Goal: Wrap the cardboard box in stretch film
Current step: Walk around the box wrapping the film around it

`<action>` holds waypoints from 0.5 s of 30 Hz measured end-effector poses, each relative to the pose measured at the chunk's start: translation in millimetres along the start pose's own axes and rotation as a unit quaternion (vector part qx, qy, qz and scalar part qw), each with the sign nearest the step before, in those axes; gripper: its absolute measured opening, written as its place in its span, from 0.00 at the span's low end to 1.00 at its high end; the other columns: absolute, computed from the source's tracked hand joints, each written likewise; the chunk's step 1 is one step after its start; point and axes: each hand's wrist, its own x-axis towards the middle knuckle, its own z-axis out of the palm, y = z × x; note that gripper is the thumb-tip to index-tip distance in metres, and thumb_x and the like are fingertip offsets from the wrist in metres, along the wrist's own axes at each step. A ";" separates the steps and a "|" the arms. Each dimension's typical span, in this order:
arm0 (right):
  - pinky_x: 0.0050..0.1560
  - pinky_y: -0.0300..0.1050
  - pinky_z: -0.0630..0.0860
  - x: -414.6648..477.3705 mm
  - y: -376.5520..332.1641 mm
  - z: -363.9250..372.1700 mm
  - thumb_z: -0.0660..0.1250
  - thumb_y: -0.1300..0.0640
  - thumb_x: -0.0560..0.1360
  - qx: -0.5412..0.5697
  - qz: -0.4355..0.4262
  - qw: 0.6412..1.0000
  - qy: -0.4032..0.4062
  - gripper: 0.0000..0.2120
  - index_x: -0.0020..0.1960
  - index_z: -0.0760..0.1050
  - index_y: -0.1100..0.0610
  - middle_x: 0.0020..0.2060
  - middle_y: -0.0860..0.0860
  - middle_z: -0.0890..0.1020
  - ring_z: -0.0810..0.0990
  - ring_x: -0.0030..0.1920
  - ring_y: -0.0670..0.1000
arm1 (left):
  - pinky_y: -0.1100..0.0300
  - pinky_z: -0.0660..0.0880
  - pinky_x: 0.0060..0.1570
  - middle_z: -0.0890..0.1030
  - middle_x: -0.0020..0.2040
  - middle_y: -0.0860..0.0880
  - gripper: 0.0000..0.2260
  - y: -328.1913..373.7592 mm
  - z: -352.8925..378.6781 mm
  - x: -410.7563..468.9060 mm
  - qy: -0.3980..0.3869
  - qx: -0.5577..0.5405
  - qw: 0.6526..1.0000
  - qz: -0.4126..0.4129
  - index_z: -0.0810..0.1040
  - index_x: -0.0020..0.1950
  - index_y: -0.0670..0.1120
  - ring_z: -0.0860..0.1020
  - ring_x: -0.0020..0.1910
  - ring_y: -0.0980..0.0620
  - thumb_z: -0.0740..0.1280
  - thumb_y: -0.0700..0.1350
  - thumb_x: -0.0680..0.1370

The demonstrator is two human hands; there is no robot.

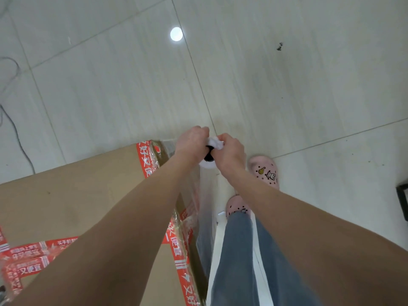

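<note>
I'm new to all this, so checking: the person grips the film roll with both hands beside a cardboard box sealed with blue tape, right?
Not quite. The head view shows the tape on the cardboard box is red, not blue. The rest stands: left hand and right hand both grip the film roll beside the box.
</note>
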 end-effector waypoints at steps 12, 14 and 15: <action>0.42 0.43 0.69 9.1 -39.8 -4.5 0.68 0.54 0.73 0.047 0.049 0.994 -0.087 0.25 0.66 0.64 0.56 0.52 0.52 0.75 0.76 0.47 0.53 | 0.56 0.69 0.42 0.78 0.51 0.41 0.11 -29.4 -19.6 10.6 0.018 -0.104 0.983 -0.151 0.74 0.54 0.40 0.76 0.53 0.41 0.65 0.42 0.74; 0.43 0.46 0.73 10.6 -38.8 -3.1 0.68 0.56 0.72 0.066 0.071 0.991 -0.095 0.22 0.64 0.66 0.55 0.50 0.53 0.77 0.77 0.46 0.54 | 0.54 0.71 0.44 0.77 0.53 0.43 0.12 -23.3 -22.5 16.4 -0.003 -0.072 0.993 -0.097 0.74 0.57 0.43 0.76 0.54 0.42 0.64 0.41 0.73; 0.44 0.46 0.74 12.0 -38.9 -2.9 0.68 0.57 0.72 0.065 0.072 0.991 -0.088 0.21 0.63 0.67 0.55 0.51 0.54 0.78 0.78 0.47 0.55 | 0.55 0.71 0.45 0.77 0.54 0.45 0.13 -20.5 -24.3 19.4 -0.012 -0.052 0.996 -0.073 0.75 0.58 0.45 0.76 0.54 0.43 0.64 0.41 0.73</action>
